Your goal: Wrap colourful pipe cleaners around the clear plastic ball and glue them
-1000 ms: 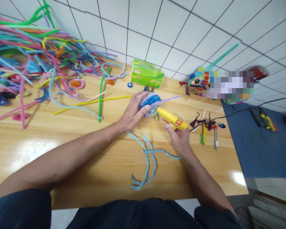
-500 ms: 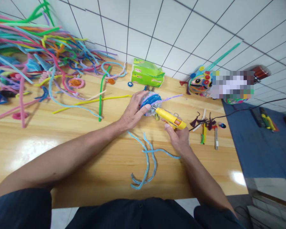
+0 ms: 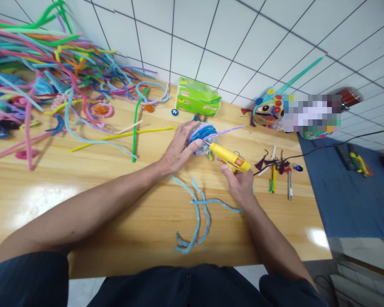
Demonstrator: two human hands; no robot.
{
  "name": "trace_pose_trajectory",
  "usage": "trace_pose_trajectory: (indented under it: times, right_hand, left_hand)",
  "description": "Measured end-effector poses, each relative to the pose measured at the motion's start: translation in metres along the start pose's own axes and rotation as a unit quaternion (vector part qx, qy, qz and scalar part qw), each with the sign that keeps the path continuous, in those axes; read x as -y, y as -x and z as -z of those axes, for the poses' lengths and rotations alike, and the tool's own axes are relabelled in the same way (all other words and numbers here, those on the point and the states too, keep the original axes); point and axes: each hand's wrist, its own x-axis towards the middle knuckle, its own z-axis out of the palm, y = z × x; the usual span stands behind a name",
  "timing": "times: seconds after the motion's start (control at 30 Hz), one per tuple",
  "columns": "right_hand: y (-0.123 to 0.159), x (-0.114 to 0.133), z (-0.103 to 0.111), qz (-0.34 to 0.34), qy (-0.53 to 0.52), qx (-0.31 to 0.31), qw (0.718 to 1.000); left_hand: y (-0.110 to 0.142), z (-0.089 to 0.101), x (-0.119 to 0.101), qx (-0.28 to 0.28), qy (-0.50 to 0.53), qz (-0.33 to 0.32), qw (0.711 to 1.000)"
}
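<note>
My left hand [image 3: 183, 147] is closed around a clear, rounded plastic piece [image 3: 213, 135] wrapped with blue and purple pipe cleaners; its exact kind is not plain. One purple pipe cleaner [image 3: 232, 131] sticks out from it to the right. My right hand [image 3: 240, 184] grips a yellow hot glue gun [image 3: 228, 157], whose nozzle points left at the wrapped piece, close by my left thumb. Whether the tip touches it I cannot tell. Several light blue pipe cleaners [image 3: 198, 217] lie crossed on the wooden table [image 3: 131, 238] between my forearms.
A heap of coloured pipe cleaners [image 3: 51, 64] covers the far left. A green tissue pack [image 3: 196, 99] stands by the tiled wall. At right are a decorated colourful craft [image 3: 269, 110], tassels [image 3: 281, 165], a utility knife [image 3: 290, 185] and a dark cord [image 3: 329, 146].
Almost nothing differs. Both hands, the glue gun and the wrapped piece stay in nearly the same place.
</note>
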Motion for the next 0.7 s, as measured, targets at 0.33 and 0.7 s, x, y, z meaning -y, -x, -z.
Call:
trace_pose_trajectory:
  times: [0.33, 0.7]
  right_hand:
    - [-0.0023, 0.0003, -0.003, -0.005, -0.03, -0.016, 0.999]
    - [-0.0018, -0.0011, -0.0025, 0.005, -0.049, -0.003, 0.999]
  left_hand:
    - [0.0013, -0.0018, 0.002, -0.005, -0.009, -0.014, 1.0]
    - [0.0008, 0.0005, 0.0008, 0.005, -0.01, -0.006, 1.0]
